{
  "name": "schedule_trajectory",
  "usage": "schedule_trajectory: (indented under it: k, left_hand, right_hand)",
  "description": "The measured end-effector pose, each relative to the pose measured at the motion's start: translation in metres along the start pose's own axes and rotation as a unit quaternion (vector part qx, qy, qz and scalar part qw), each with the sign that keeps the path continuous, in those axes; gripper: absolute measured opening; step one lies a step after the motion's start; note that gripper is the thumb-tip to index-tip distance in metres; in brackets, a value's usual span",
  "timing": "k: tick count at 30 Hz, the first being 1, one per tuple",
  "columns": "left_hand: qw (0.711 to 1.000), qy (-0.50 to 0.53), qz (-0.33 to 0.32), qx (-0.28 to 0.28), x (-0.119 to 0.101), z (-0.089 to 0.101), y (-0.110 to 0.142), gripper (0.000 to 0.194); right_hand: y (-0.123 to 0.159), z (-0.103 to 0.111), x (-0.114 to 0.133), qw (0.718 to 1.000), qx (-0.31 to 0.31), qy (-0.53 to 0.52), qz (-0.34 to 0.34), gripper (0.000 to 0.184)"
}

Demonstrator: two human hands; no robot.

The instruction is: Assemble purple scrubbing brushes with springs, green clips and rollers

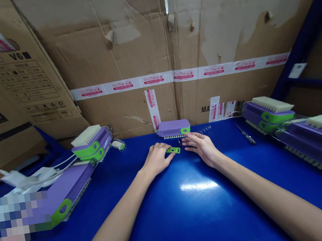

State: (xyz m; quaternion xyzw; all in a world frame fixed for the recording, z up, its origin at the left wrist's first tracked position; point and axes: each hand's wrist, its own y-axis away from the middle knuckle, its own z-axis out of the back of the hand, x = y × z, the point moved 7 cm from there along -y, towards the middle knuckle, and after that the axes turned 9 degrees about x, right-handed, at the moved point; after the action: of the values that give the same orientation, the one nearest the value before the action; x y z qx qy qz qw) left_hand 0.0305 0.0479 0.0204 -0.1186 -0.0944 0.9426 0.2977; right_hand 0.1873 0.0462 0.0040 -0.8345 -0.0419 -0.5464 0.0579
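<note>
My left hand [156, 158] rests on the blue table [193, 209], its fingers curled and pinching a small green plastic piece [173, 150]. My right hand [201, 146] lies just right of that piece, fingers stretched toward a row of small metal screws [202, 131]. Right behind both hands a purple brush [173, 128] with a green tab lies bristles down against the cardboard wall.
Purple and green brushes are stacked at the left [91, 143] and lined up at the right [272, 113]. A screwdriver [245, 134] lies right of the hands. White cables and an adapter [27, 176] sit far left. Cardboard boxes [149, 49] wall off the back.
</note>
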Motion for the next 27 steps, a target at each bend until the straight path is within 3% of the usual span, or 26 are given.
schedule_trajectory:
  k: [6,10,13,15,23,27]
  left_hand:
    - [1.0,-0.001,-0.008,0.018,-0.016,0.002,0.002,0.025]
    - [0.994,0.104,0.025,-0.027,-0.016,0.007,0.0,0.026]
    - [0.967,0.237,0.036,-0.085,-0.01,0.011,-0.001,0.02]
    - [0.945,0.311,0.042,-0.094,-0.006,0.01,-0.003,0.016]
    - [0.867,0.496,0.047,-0.019,-0.013,0.0,-0.007,0.015]
    - [0.823,0.563,0.072,-0.024,-0.01,-0.001,-0.006,0.017]
  right_hand:
    - [-0.001,0.0,-0.002,1.0,0.009,0.017,0.007,0.023]
    - [-0.003,-0.001,-0.004,0.999,0.025,0.033,0.007,0.022]
    - [-0.004,-0.004,-0.005,0.998,0.051,0.037,0.004,0.024]
    - [-0.003,-0.007,-0.005,0.997,0.072,0.032,0.005,0.026]
    - [-0.004,-0.011,-0.008,0.995,0.092,0.037,0.011,0.032]
    - [-0.005,-0.01,-0.007,0.996,0.085,0.013,0.014,0.028]
